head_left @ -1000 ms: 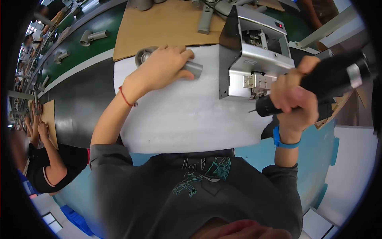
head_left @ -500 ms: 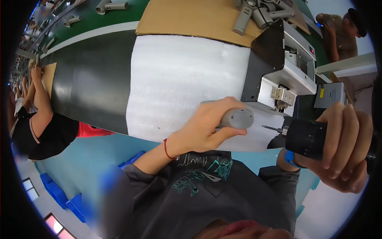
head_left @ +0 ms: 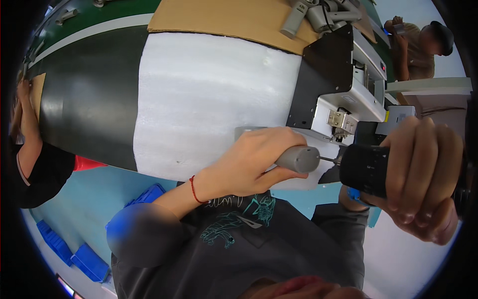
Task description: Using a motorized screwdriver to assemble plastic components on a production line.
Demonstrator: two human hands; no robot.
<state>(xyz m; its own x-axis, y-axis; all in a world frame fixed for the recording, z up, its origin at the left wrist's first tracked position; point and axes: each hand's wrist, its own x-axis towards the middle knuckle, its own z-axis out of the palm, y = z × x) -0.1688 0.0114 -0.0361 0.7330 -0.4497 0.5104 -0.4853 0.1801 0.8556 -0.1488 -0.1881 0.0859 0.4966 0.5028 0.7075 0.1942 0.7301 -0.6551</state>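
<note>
A grey cylindrical part (head_left: 304,159) is wrapped in the fingers of my left hand (head_left: 254,162), its round end facing right. More of its grey body shows behind the hand, over the white foam sheet (head_left: 209,94). My right hand (head_left: 423,174) grips a black electric screwdriver (head_left: 366,169) held level. The screwdriver's thin bit points left and meets the round end of the grey part; whether it sits in a screw there is too small to tell.
Beyond the hands stands a black and silver machine (head_left: 343,84) with a metal feeder block. Brown cardboard (head_left: 219,17) lies at the back, with several grey parts (head_left: 318,17) on it. Blue bins (head_left: 89,261) are on the floor. Other people are at the far left and upper right.
The screwdriver bit and the grey part have come together; earlier a gap lay between them. The whole view has shifted slightly.
</note>
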